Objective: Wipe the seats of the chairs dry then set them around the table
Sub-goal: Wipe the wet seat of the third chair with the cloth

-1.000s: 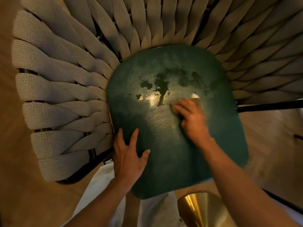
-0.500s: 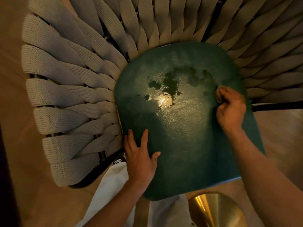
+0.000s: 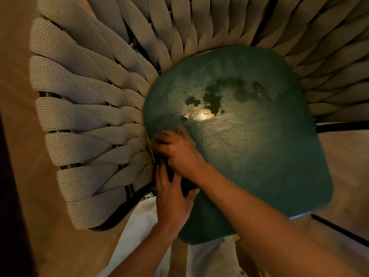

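A: Lying flat within the woven chair (image 3: 83, 116), the green seat (image 3: 249, 156) is seen from above. Dark wet patches (image 3: 213, 100) are noted near its middle, toward the backrest, with a bright glint just below them.

B: And the cloth?

A: A tan cloth (image 3: 182, 131) is pressed against the seat's left edge, well clear of the wet patches. It is covered by the right hand (image 3: 175, 150), fingers curled over it; only a corner is exposed beyond the fingertips.

B: The other hand?

A: The left hand (image 3: 171, 198) is laid flat on the seat's left edge, fingers straight and spread, nothing held. It is set just below the right hand, partly overlapped by the right wrist.

B: Surroundings?

A: Grey woven straps (image 3: 179, 37) are fanned around the seat. A wooden floor (image 3: 18, 76) is recorded beneath, and white clothing (image 3: 139, 232) at the lower edge.
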The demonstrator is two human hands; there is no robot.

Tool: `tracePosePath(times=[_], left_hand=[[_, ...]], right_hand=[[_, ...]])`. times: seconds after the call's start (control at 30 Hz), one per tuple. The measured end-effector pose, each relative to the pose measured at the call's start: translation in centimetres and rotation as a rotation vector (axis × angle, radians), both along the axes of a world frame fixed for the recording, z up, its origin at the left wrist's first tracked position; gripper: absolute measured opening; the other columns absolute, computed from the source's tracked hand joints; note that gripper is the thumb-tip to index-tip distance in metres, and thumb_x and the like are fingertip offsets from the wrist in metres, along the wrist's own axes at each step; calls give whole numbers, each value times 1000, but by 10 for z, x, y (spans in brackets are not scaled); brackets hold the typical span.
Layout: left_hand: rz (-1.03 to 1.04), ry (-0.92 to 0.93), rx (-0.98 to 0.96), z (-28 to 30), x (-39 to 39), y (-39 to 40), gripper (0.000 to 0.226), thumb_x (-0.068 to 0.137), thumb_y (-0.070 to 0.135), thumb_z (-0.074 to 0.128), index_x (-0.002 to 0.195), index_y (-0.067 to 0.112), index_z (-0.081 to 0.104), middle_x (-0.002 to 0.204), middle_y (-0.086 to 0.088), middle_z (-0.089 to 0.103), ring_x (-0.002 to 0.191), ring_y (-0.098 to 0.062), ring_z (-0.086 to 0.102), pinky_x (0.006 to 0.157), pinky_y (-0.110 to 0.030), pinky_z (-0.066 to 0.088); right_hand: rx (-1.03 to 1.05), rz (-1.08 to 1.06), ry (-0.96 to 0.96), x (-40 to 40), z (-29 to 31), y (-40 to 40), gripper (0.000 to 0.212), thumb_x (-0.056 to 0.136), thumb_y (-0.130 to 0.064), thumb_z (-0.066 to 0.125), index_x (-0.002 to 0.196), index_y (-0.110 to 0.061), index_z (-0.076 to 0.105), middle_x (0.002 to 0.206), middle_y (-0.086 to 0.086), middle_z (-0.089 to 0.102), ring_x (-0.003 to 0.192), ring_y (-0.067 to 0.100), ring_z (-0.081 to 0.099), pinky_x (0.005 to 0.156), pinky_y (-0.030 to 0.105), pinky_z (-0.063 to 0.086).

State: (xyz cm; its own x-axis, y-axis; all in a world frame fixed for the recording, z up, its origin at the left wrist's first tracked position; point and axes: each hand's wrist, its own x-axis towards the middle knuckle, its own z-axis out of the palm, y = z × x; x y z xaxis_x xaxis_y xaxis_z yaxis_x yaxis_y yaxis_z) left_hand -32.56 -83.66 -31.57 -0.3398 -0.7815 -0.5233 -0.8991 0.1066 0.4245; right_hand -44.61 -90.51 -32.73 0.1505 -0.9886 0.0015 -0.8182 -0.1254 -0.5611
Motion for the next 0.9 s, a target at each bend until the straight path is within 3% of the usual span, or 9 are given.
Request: tracePosePath(times=[0.17, 0.3, 0.4, 0.6, 0.77, 0.9], left_hand=[[186, 94, 7, 4, -7, -9, 78, 77, 38, 79, 144, 36, 39, 159, -1, 12, 145, -22, 11, 115, -48, 29], [152, 113, 2, 3, -9, -21, 80, 76, 33, 80, 144, 41, 38, 162, 3, 4, 148, -25, 5, 117, -49, 22], [122, 72, 41, 1, -14, -26, 89, 75, 38, 80, 147, 45, 28, 162, 4, -8, 149, -27, -3, 117, -48, 18], [84, -24, 66, 0, -20, -29, 101, 74, 37, 82, 150, 47, 16, 161, 0, -15, 149, -32, -4, 118, -52, 20], [68, -63, 57, 1, -22, -31, 101, 74, 41, 80, 150, 48, 14, 161, -1, -14, 148, -32, -2, 117, -53, 25], [68, -80, 58, 2, -22, -33, 101, 74, 42, 80, 149, 50, 14, 161, 1, -15, 148, -30, -3, 113, -56, 31]], right_hand=[[11, 65, 164, -48, -10, 16, 41, 83, -21, 40, 109, -19, 71, 116, 6, 66, 112, 30, 57, 99, 38, 30], [18, -160, 176, -118, -14, 36, 37, 87, -19, 44, 113, -14, 70, 124, 11, 61, 117, 34, 52, 99, 46, 40], [65, -332, 193, -175, -9, 57, 47, 83, -16, 38, 118, -12, 67, 131, 14, 57, 125, 37, 46, 104, 50, 38], [133, -673, 249, -268, -9, 89, 61, 67, 0, 42, 124, -8, 63, 131, 19, 54, 121, 38, 49, 107, 40, 38], [92, -894, 156, -254, -17, 81, 58, 67, 0, 42, 119, -7, 66, 132, 20, 55, 119, 35, 54, 108, 32, 37], [-34, -730, 82, -196, -13, 61, 56, 65, 7, 44, 113, -6, 69, 122, 17, 62, 114, 27, 53, 108, 24, 32]])
